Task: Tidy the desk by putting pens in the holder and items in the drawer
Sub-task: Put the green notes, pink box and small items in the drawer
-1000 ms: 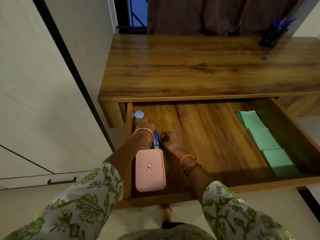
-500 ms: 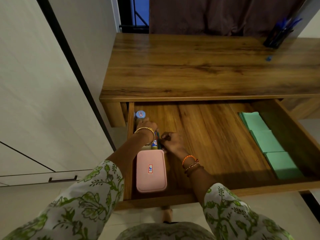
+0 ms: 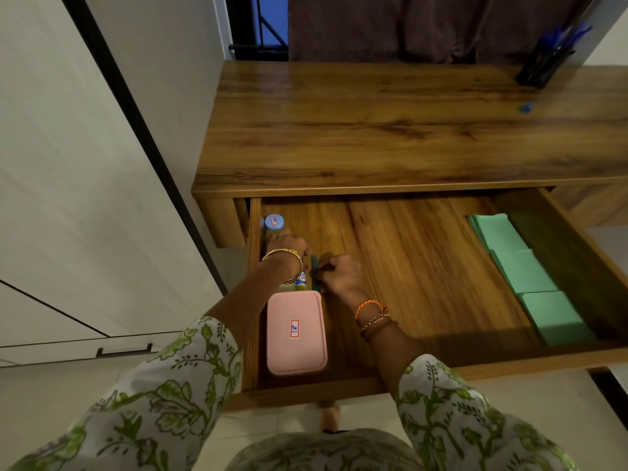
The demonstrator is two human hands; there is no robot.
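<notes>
The wooden drawer (image 3: 401,277) stands pulled out under the desk (image 3: 390,130); at its left side lies a pink rectangular case (image 3: 296,336) with a small red-edged label, flat, just beside the left wall and near the front; beyond the case, small items (image 3: 307,275) in blue, yellow and green lie close together, too hidden to name; farther back stands a jar with a blue lid (image 3: 274,222). Along the right side lie three green pads (image 3: 523,275) in a row; on the desk's far right a dark pen holder (image 3: 543,68) holds blue pens (image 3: 567,34), with a small blue piece (image 3: 526,107) lying near it.
</notes>
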